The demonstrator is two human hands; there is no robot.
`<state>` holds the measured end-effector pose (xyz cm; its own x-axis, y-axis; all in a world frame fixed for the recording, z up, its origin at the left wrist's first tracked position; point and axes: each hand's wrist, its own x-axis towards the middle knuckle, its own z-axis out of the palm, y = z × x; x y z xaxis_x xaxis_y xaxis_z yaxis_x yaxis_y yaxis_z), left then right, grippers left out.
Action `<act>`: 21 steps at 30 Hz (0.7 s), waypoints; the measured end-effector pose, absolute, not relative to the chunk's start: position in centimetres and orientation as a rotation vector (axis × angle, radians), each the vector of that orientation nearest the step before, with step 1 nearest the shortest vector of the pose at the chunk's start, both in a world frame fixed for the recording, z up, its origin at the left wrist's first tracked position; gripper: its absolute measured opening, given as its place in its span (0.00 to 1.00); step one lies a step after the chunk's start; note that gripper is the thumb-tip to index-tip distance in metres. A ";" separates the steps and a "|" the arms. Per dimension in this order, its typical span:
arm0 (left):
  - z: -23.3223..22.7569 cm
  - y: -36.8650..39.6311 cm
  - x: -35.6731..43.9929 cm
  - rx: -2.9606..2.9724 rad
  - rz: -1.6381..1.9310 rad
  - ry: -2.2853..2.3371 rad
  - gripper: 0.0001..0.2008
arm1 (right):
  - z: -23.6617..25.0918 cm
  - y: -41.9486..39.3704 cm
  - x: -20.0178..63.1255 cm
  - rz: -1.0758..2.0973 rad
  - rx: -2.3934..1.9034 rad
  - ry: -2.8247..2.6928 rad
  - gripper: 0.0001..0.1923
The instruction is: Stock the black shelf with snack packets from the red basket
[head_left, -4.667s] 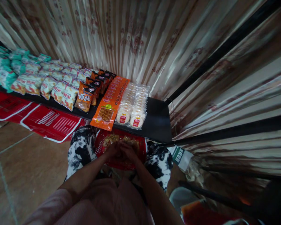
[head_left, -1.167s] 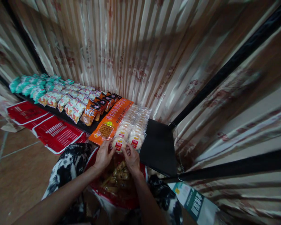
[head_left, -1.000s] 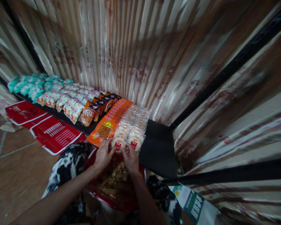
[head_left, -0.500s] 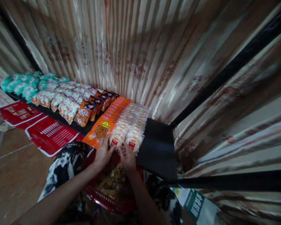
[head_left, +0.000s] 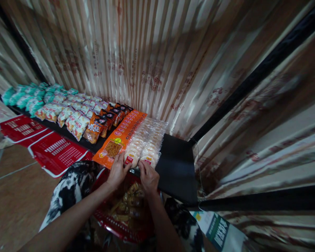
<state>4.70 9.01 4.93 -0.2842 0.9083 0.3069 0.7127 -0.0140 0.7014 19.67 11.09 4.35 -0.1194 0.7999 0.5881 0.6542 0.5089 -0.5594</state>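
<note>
Wrapped round crackers [head_left: 151, 144] are being touched by the left hand [head_left: 117, 174] and the right hand [head_left: 150, 178], and are being supported by a black shelf [head_left: 176, 168].

The light is rather dim, yet the folds of the curtain [head_left: 152, 52] shine pale at twelve o'clock, while a broad, soft shadow lies over them toward one o'clock. Small glints sit on the clear wrapping [head_left: 154, 136] near the centre, but the red basket [head_left: 107, 224] at six o'clock is dark inside (details there are hard to distinguish). Toward three o'clock the cloth looks smeared, and the black pole [head_left: 257, 75] at two o'clock seems stretched toward its corner.
</note>
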 end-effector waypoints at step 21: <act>6.3 9.6 5.1 1.646 1.098 1.970 0.23 | 3.4 13.4 21.0 0.097 -1.357 -1.818 0.30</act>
